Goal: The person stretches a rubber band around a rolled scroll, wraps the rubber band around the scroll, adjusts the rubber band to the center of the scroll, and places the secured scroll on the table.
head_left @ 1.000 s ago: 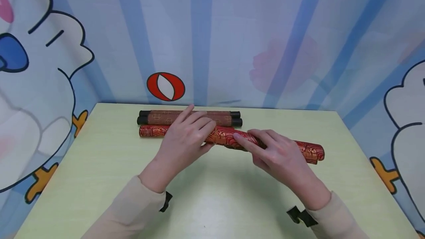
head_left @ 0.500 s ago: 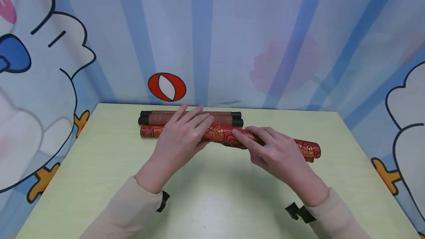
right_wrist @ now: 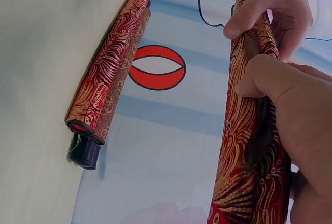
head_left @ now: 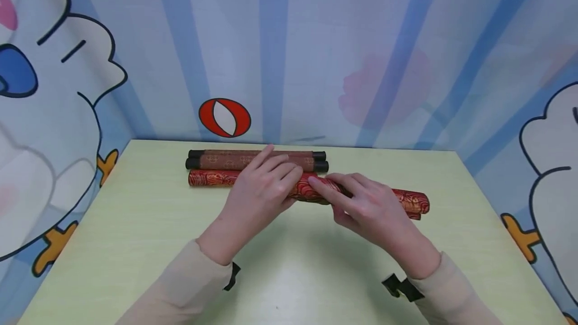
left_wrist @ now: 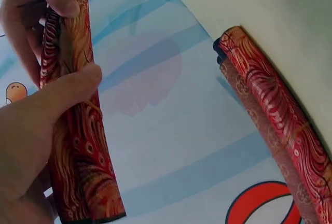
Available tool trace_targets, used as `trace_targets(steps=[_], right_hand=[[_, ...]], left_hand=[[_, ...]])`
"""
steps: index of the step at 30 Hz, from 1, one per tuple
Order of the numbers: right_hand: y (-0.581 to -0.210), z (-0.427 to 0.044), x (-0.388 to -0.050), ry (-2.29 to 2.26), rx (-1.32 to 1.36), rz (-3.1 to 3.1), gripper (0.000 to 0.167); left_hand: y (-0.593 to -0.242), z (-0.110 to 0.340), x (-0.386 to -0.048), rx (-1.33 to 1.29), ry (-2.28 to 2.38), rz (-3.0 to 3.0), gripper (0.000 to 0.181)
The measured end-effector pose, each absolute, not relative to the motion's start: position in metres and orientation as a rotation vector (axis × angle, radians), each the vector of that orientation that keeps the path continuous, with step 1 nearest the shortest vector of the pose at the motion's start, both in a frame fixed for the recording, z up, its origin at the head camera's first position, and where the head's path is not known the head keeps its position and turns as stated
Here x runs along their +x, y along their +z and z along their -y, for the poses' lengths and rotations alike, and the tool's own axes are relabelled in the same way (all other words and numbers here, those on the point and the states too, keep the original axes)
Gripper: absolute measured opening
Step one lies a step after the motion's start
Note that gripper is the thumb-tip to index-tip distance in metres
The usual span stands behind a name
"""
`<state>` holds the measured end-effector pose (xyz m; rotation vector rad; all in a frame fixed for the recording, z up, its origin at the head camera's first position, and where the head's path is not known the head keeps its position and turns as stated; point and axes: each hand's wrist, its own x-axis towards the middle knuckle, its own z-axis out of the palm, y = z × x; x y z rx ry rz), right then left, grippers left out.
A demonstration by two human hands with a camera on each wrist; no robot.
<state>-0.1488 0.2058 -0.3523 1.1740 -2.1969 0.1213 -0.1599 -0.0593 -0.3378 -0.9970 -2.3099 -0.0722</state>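
Note:
Both hands hold a red-and-gold patterned roll (head_left: 411, 202) above the table, its right end tilted lower in the head view. My left hand (head_left: 262, 192) grips its left part, with the thumb (left_wrist: 78, 86) on the near side and the fingers over the far side. Farther right, my right hand (head_left: 368, 207) grips it, index finger along the top and thumb (right_wrist: 259, 76) on the near side. A lengthwise fold with a dark strip (right_wrist: 259, 136) shows between the thumbs. The left hand covers the roll's left end in the head view.
A second red-and-gold roll (head_left: 209, 178) lies on the pale table (head_left: 167, 224) behind the left hand. Beyond it lie two brown patterned rolls (head_left: 221, 161) with black ends. A printed blue-and-white backdrop (head_left: 307, 64) rises at the table's far edge.
Over the last half second my left hand has moved right and my right hand slightly left, so they are closer together. The held roll has shifted a little left.

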Motion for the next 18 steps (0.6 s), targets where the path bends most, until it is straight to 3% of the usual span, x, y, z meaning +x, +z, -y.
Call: trace_targets(steps=[5, 10, 18], right_hand=[[-0.352, -0.204, -0.147, 0.151, 1.171, 2.215, 0.083], [-0.352, -0.204, -0.148, 0.147, 1.167, 2.207, 0.082], [-0.357, -0.209, -0.152, 0.145, 1.139, 2.217, 0.089]], left_hand=[[-0.335, 0.066, -0.157, -0.982, -0.037, 2.293, 0.072], [-0.333, 0.069, -0.156, -0.964, -0.01, 2.262, 0.059], [-0.337, 0.076, -0.159, -0.937, -0.027, 2.272, 0.055]])
